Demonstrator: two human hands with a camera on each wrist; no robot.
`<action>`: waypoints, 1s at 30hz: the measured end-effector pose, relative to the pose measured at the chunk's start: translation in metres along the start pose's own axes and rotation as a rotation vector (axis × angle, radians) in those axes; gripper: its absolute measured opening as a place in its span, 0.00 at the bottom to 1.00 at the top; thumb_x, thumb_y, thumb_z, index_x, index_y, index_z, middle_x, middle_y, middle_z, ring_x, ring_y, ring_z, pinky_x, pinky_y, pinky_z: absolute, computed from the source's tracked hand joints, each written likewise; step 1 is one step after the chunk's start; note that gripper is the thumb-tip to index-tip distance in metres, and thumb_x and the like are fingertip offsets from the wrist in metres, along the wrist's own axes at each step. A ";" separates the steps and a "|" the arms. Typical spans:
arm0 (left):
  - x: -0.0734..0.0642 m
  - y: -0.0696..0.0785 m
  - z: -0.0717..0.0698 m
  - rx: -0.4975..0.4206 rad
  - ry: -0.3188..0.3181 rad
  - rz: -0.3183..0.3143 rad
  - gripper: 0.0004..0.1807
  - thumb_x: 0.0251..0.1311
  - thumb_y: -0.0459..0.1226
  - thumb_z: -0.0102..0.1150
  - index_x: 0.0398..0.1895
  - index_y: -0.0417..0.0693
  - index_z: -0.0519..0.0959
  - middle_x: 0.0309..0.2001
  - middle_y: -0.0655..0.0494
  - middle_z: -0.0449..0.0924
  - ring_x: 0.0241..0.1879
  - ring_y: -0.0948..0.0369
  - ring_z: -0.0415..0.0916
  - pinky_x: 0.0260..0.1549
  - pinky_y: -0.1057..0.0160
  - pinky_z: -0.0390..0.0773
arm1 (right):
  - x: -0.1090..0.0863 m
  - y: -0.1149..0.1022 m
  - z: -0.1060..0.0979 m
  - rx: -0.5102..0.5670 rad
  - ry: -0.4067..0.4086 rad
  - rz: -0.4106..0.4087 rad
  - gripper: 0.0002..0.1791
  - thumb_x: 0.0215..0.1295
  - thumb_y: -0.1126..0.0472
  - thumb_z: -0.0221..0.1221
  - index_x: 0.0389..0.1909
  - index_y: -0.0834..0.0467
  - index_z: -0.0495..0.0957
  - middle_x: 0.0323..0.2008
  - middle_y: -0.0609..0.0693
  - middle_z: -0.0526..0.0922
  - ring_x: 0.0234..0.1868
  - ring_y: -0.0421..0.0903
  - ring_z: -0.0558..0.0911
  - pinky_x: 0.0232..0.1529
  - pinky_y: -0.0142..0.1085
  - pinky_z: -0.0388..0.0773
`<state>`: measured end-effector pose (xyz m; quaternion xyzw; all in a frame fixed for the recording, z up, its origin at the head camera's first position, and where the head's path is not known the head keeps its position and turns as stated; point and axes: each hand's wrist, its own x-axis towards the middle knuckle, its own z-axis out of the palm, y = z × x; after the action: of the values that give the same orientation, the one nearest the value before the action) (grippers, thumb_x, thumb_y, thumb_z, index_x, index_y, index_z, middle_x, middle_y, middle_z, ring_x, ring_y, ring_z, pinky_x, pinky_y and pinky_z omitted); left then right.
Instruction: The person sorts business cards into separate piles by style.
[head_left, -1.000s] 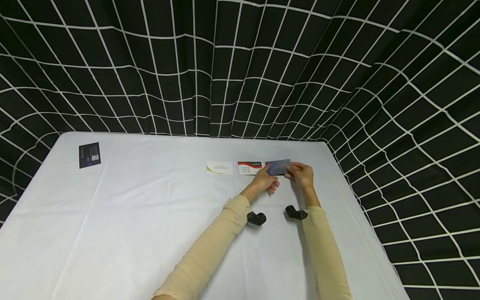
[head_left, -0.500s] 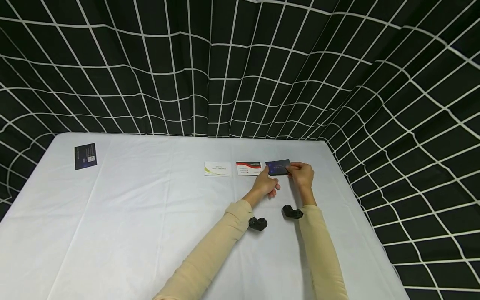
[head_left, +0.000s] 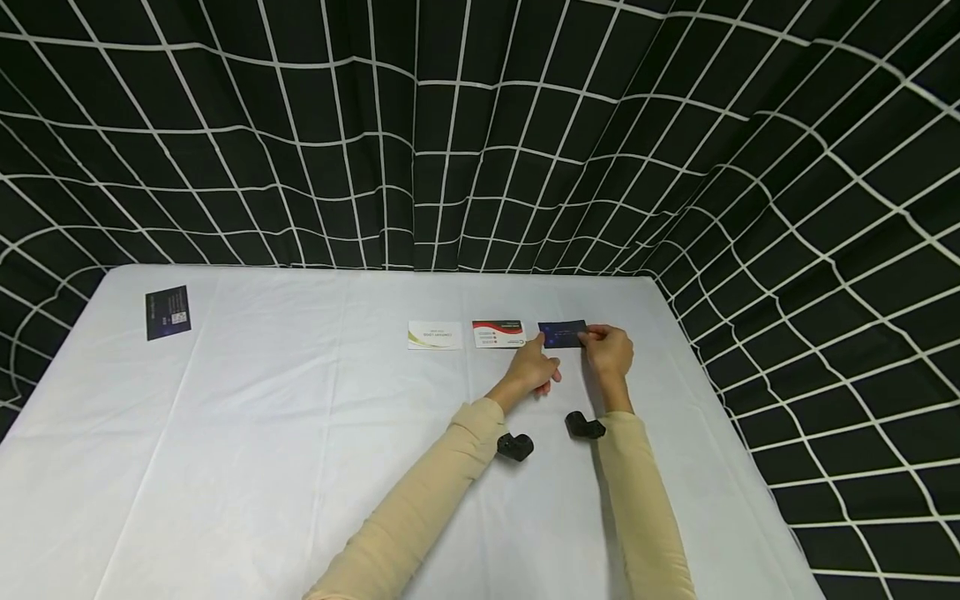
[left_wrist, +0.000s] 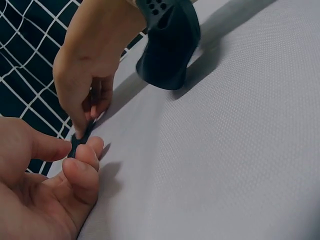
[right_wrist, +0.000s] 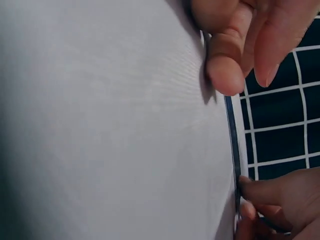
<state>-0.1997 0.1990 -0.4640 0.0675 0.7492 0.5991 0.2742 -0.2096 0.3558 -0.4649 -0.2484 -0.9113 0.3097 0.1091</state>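
A dark blue business card is at the right end of a row on the white table. My right hand pinches its right end, thumb near the lower corner. At the opposite end, the thumb of my left hand touches the card's edge while the other fingers curl loosely below it. Seen from the right wrist, the card shows as a thin dark strip between both hands. Beside my left thumb lies a white business card with a red and black band.
A white business card with a yellow-green curve lies further left in the row. Another dark business card lies tilted near the table's far left corner. Behind the white-covered table hangs a black curtain with white grid lines.
The dark blue card has shifted slightly right, away from the red-banded card, and looks darker and straighter. Both hands have moved only slightly with it. The head view has shifted a little.
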 end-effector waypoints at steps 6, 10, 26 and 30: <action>0.000 0.001 0.000 0.096 -0.002 0.043 0.36 0.70 0.33 0.50 0.75 0.31 0.46 0.18 0.52 0.81 0.05 0.64 0.65 0.06 0.68 0.68 | -0.003 -0.002 -0.001 -0.064 -0.029 0.006 0.13 0.64 0.57 0.64 0.45 0.60 0.86 0.43 0.58 0.86 0.44 0.57 0.83 0.42 0.49 0.76; 0.001 -0.002 -0.001 0.104 0.010 0.036 0.34 0.71 0.33 0.48 0.75 0.30 0.47 0.16 0.50 0.80 0.05 0.63 0.65 0.06 0.68 0.68 | -0.006 -0.005 0.004 -0.077 -0.027 -0.017 0.11 0.65 0.59 0.61 0.44 0.60 0.86 0.42 0.58 0.87 0.43 0.57 0.84 0.43 0.51 0.76; -0.015 -0.006 -0.023 -0.046 -0.025 0.091 0.22 0.75 0.34 0.44 0.68 0.34 0.66 0.30 0.45 0.85 0.10 0.65 0.69 0.11 0.68 0.73 | -0.024 -0.034 -0.003 -0.048 -0.096 -0.163 0.18 0.66 0.56 0.61 0.49 0.66 0.82 0.46 0.63 0.84 0.48 0.61 0.82 0.48 0.53 0.75; -0.023 -0.004 -0.045 -0.056 0.027 0.117 0.17 0.73 0.33 0.47 0.57 0.32 0.75 0.33 0.41 0.85 0.11 0.65 0.70 0.12 0.69 0.73 | -0.031 -0.057 0.004 0.010 -0.180 -0.284 0.16 0.67 0.58 0.60 0.49 0.66 0.82 0.46 0.63 0.85 0.46 0.60 0.83 0.46 0.51 0.77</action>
<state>-0.2018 0.1489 -0.4541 0.0955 0.7306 0.6356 0.2304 -0.2063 0.2986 -0.4343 -0.0879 -0.9418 0.3168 0.0708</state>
